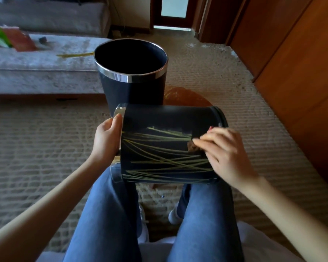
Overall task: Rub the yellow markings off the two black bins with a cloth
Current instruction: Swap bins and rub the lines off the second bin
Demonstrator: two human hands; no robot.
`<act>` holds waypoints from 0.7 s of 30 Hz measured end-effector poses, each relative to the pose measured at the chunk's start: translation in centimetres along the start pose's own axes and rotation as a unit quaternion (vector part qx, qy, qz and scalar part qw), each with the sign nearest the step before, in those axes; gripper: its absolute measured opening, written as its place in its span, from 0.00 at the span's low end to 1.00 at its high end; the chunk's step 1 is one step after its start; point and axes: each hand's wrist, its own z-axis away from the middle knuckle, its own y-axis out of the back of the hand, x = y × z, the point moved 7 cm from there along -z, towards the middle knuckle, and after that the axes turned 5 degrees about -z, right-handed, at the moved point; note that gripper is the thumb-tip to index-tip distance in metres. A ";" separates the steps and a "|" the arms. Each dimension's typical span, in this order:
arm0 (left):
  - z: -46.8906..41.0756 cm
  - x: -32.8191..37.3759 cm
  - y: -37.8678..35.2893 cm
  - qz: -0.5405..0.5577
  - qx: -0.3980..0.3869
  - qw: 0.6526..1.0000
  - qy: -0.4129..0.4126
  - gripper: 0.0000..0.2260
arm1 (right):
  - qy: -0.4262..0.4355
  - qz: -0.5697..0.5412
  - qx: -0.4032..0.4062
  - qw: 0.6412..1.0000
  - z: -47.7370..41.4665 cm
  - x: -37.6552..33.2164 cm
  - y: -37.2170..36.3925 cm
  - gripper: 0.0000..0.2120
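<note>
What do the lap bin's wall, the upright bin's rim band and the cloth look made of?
Lap bin: matte black, soft sheen; plastic or coated metal, can't tell. Rim band: polished metal or chrome plating, mirror-bright glints. Cloth: brown, fuzzy-looking fabric, mostly hidden under the right fingers.

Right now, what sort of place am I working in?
Likely a hotel room or bedroom: beige woven carpet, a grey upholstered couch or bed on the left, and wooden wardrobe-style panelling on the right.
</note>
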 end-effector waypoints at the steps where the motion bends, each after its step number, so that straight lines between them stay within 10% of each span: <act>1: 0.1 -0.1 0.0 0.001 0.002 1.000 -0.002 0.17 | -0.015 0.006 -0.004 1.000 -1.5 0.8 -0.2 0.12; 7: 0.4 -0.2 0.1 -0.011 0.006 1.000 0.017 0.17 | -0.142 0.032 -0.074 0.987 -8.2 5.9 -3.3 0.15; 17: -0.7 -0.3 0.1 -0.013 0.007 1.000 0.023 0.17 | 0.049 0.030 -0.021 0.998 0.2 -3.8 -0.8 0.12; 21: 0.3 -0.4 0.2 -0.017 0.014 0.999 0.025 0.19 | -0.023 0.036 -0.005 0.999 -5.5 -0.8 -2.4 0.13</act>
